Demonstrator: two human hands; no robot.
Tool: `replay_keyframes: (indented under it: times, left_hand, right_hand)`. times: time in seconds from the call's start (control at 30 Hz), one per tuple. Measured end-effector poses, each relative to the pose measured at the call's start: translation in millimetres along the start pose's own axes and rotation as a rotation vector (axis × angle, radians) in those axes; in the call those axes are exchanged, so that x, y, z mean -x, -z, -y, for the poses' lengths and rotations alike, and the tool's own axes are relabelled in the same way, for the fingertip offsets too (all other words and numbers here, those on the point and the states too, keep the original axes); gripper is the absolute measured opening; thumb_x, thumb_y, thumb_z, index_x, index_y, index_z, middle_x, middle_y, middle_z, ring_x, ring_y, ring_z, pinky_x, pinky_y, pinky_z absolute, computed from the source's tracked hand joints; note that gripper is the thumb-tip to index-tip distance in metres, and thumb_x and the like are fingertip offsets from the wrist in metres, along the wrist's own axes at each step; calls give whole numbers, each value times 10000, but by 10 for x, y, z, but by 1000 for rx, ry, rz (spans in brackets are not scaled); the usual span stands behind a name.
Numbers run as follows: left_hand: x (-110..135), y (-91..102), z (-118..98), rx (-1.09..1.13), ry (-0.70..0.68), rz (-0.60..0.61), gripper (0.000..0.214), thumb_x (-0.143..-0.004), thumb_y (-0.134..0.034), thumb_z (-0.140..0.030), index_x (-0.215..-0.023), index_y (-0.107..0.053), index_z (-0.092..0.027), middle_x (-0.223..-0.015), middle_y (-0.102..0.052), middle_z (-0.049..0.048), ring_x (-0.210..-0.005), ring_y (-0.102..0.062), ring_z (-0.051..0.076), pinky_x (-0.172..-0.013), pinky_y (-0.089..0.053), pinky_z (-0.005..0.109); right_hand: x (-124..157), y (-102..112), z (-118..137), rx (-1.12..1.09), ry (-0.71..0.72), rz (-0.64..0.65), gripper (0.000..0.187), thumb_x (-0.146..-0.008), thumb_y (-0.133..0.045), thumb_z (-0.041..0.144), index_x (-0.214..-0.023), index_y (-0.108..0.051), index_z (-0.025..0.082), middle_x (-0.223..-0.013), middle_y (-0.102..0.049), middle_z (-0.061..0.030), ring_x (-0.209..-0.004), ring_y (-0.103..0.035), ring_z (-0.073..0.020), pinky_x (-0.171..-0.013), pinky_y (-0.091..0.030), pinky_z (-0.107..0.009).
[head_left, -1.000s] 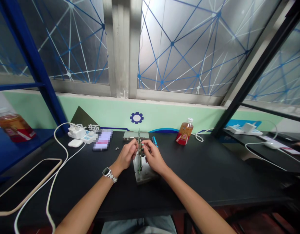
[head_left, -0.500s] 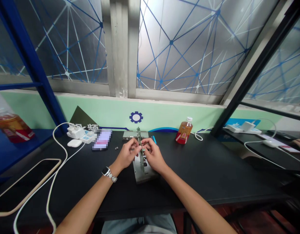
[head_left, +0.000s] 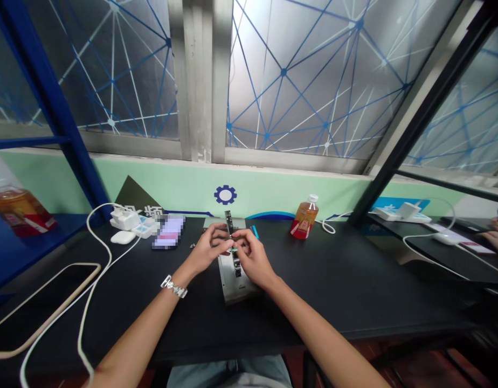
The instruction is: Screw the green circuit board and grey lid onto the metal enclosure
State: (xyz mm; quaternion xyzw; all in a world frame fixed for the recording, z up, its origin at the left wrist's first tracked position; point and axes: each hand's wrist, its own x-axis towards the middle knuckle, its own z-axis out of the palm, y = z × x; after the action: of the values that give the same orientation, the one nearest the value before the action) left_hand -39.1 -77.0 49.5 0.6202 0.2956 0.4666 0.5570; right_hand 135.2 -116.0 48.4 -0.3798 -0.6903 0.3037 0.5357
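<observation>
Pinching a narrow green circuit board (head_left: 228,223) upright over a grey metal fixture plate (head_left: 233,280) on the black tabletop (head_left: 333,280), left hand (head_left: 208,249) and right hand (head_left: 252,257) clamp it; squareness advised.

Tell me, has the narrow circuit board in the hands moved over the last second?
Yes. The circuit board, pinched by the left hand and right hand, has tipped back from upright on the metal plate toward the wall's gear logo.

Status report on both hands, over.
Left hand and right hand both pinching the narrow circuit board, held above the metal plate. Small screws lying left of it.
</observation>
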Motion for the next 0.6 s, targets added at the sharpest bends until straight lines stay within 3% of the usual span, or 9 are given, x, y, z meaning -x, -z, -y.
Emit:
replay_keyframes:
  times: [0.2, 0.27, 0.37, 0.47, 0.6]
  left_hand:
    - [0, 43, -70, 38, -14, -29, 560, -814, -728, -454, -1260, -518, -188, -1100, -646, 85, -987, -651, 225, -762, -557, 302]
    - [-2, 66, -72, 47, -3, -32, 570, -812, -726, -470, -1264, -534, -180, -1116, -660, 97, -1013, -651, 244, -760, -548, 300]
    - [1, 101, -71, 62, 10, 5, 574, -815, -729, -473, -1276, -564, -173, -1138, -681, 108, -1029, -655, 255, -772, -534, 298]
    - [12, 154, -82, 101, 69, 56, 553, -825, -744, -431, -1296, -591, -186, -1135, -702, 103, -1023, -666, 243, -788, -529, 295]
    - [17, 266, -109, 246, 169, 105, 482, -869, -722, -339, -1316, -606, -201, -1102, -715, 107, -939, -692, 206, -778, -549, 295]
  right_hand:
    - [-46, 95, -33, 129, -40, -88, 332, -857, -527, 153, -1177, -589, 214, -1049, -627, -51, -764, -580, -140, -604, -452, -232]
    - [-63, 109, -69, 154, -68, -38, 368, -820, -576, 153, -1183, -597, 207, -1053, -643, -51, -785, -603, -145, -639, -475, -246]
    - [-70, 93, -132, 93, -129, 94, 277, -825, -609, 187, -1101, -622, 183, -943, -672, -34, -764, -629, -143, -719, -517, -282]
    - [-66, 79, -181, -8, -225, 156, 205, -850, -603, 237, -1045, -612, 172, -696, -571, 29, -618, -576, -124, -597, -517, -252]
    - [-78, 128, -188, -83, -315, 146, 250, -836, -641, 316, -1033, -577, 178, -671, -487, 53, -522, -513, -106, -435, -495, -225]
